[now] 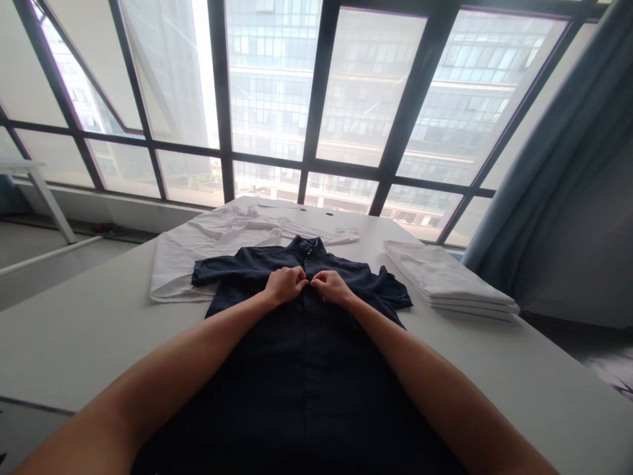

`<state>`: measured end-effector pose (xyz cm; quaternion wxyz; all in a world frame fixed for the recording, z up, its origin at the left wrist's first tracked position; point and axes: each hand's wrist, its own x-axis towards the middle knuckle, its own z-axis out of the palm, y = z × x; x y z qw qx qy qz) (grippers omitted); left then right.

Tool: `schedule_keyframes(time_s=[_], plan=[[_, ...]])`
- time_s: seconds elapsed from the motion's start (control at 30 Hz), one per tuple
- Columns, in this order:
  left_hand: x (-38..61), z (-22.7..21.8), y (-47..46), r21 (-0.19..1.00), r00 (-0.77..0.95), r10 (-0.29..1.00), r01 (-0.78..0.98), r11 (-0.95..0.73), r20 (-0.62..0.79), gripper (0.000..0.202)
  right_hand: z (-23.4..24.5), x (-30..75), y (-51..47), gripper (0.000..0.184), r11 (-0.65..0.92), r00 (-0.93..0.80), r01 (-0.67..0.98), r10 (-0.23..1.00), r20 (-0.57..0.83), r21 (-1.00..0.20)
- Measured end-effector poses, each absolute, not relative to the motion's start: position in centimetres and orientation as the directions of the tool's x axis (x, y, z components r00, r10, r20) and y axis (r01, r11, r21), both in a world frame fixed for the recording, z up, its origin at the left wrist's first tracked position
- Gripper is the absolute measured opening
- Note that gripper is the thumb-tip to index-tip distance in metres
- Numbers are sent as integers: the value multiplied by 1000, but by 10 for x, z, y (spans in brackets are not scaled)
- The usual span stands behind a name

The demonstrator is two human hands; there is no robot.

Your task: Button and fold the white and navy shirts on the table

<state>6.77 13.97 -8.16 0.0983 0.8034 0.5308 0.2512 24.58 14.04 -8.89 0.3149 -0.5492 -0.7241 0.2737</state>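
Observation:
A dark navy short-sleeved shirt (301, 369) lies spread flat on the white table (74, 330), collar pointing away from me. My left hand (284, 284) and my right hand (330, 285) meet at the shirt's front placket just below the collar. Both hands are closed, fingers pinching the fabric at the chest. What sits between the fingertips is too small to see.
A white shirt (198, 247) lies spread behind and to the left of the navy one. A stack of folded white garments (445, 277) rests at the right. Large windows, a blue curtain (558, 171) and a white table leg (47, 198) surround the table.

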Motion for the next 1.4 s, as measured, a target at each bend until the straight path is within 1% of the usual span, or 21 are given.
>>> schedule_keyframes(time_s=[0.03,0.07,0.13,0.2,0.27,0.33,0.4,0.43,0.5,0.53,0.63,0.7,0.8,0.87,0.9,1.0,1.07,1.17,1.23,1.3,1.4], plan=[[65,-81,140,368,335,888,820,-439,315,29,-89,247,138,8,307,-191,696,951,245,-649],[62,-81,141,313,368,873,829,-464,321,34,-89,247,136,9,366,-207,759,920,334,-538],[57,-82,143,236,431,860,836,-495,273,43,-89,249,132,20,448,-293,833,855,427,-325],[55,-83,142,212,462,874,848,-486,153,48,-88,251,130,27,482,-376,850,837,398,-211],[54,-84,139,213,468,883,861,-463,29,51,-85,254,131,28,481,-401,855,851,340,-195],[53,-82,136,222,482,875,859,-460,-50,55,-79,257,135,25,476,-413,851,868,276,-223],[53,-75,135,249,513,854,841,-480,-88,58,-72,258,143,16,453,-409,850,889,203,-271],[53,-69,137,268,525,846,832,-486,-95,56,-68,257,148,20,427,-393,854,904,170,-296],[55,-58,144,301,503,862,833,-464,-64,42,-64,252,159,34,349,-323,873,937,133,-340],[57,-53,149,312,469,883,843,-438,-29,34,-63,248,164,38,304,-277,882,952,126,-360],[68,-46,164,351,360,928,860,-370,96,19,-65,236,180,34,208,-168,888,977,130,-410],[76,-48,173,386,338,932,848,-363,134,12,-68,231,187,30,175,-142,876,984,107,-450],[87,-54,183,438,330,937,831,-344,111,6,-67,230,195,29,79,-112,842,993,-30,-533],[92,-55,188,470,307,949,829,-303,71,5,-64,233,198,28,-9,-87,804,987,-132,-595],[93,-55,191,491,292,955,827,-276,44,6,-62,235,198,27,-34,-85,771,984,-156,-636],[94,-55,197,558,270,962,806,-198,-48,14,-61,239,196,21,-16,-128,635,984,-125,-772],[92,-58,198,650,278,954,746,-144,-108,22,-65,242,192,15,17,-145,567,986,-79,-824],[87,-67,197,829,288,949,556,-54,-131,23,-76,245,184,7,67,-154,467,988,-6,-882],[83,-73,195,905,281,953,425,-19,-113,20,-84,247,181,4,110,-160,391,986,50,-914],[81,-78,194,936,273,958,351,-9,-93,21,-91,248,180,4,146,-164,351,982,93,-925],[81,-82,193,940,261,964,340,-37,-57,25,-96,249,180,5,197,-178,350,974,141,-916]])
